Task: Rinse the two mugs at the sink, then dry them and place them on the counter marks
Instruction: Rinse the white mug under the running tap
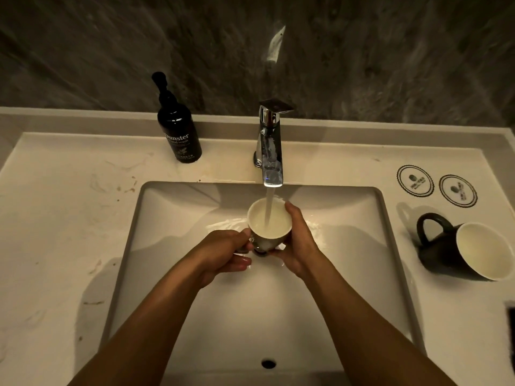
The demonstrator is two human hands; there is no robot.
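- Mug upright under the tap, over the far middle of the sink, white inside and dark outside, water stream falling into it.
- Left hand curled at the mug's left side, fingers around the handle.
- Right hand wrapped round the mug's right wall, thumb at the rim.
- Chrome faucet just beyond the mug, at the far edge of the basin, running.
- Second mug lying tilted on the counter right of the sink, handle to the left, opening facing near right.
- Two round counter marks side by side, just beyond the second mug, nothing on them.
- Dark hand wash bottle standing far left of the faucet.
- Overflow hole in the near wall of the sink.
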